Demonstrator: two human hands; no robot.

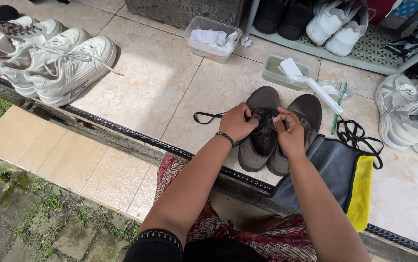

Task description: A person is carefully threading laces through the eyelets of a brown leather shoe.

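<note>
Head view, one moment. I had both hands on the left one of a pair of dark grey shoes [262, 131], which stood on the beige tile floor [155, 82] just in front of my knees. My left hand [238, 122] was curled almost closed, pinching the black lace [208, 116] at the shoe's eyelets; a loose loop of that lace trailed off to the left. My right hand [289, 130] was likewise nearly closed, fingertips gripping at the tongue and lace area. I could not tell whether the lace was going in or coming out. The second dark shoe [302, 121] beside it showed no lace, and a separate black lace [359, 138] lay on the tiles to the right, so I judged the lacing work about halfway.

Containers: a clear rectangular tub [212, 39] with white cloth, further back; a second clear tub [289, 68] of cloudy water with a white brush [311, 82] propped on it. A grey-and-yellow cloth [345, 174] lay at my right. No labels legible.
</note>
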